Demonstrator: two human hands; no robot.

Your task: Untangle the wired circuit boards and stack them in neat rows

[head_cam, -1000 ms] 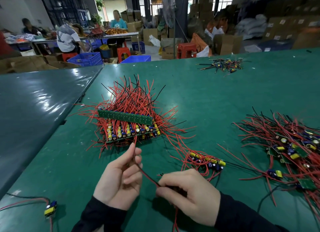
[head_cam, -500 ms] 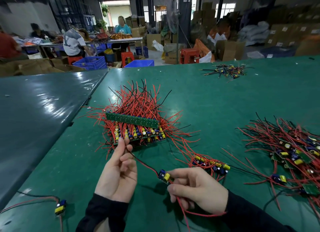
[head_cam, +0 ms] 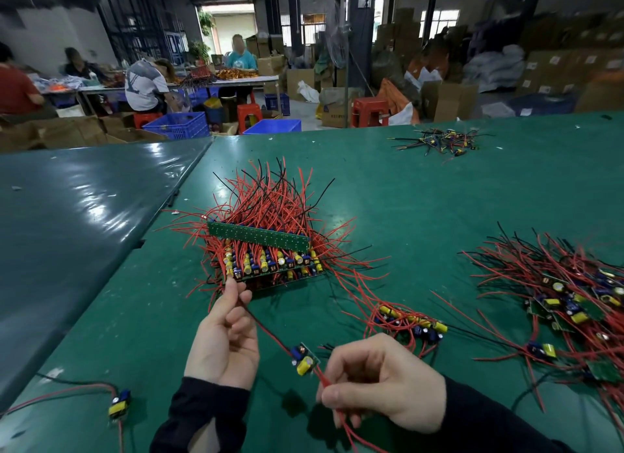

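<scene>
Two hands are stretching one small board (head_cam: 305, 358) by its red wires above a green desk (head_cam: 422, 216). The left hand (head_cam: 224, 337) is pinching one wire end; the right hand (head_cam: 381, 381) is curling around the other wires. Just beyond the left fingertips, a stack (head_cam: 266, 253) of boards is sitting; a tangled pile (head_cam: 570, 300) is lying right of the right hand.

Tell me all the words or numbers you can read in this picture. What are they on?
None can be read.
Cardboard box by the red stool: dark print, too blurred.
Far boxes: white labels, too small.
Grey shirt: a pale mark, unreadable.
Held board and stacked boards: no print shows.
</scene>
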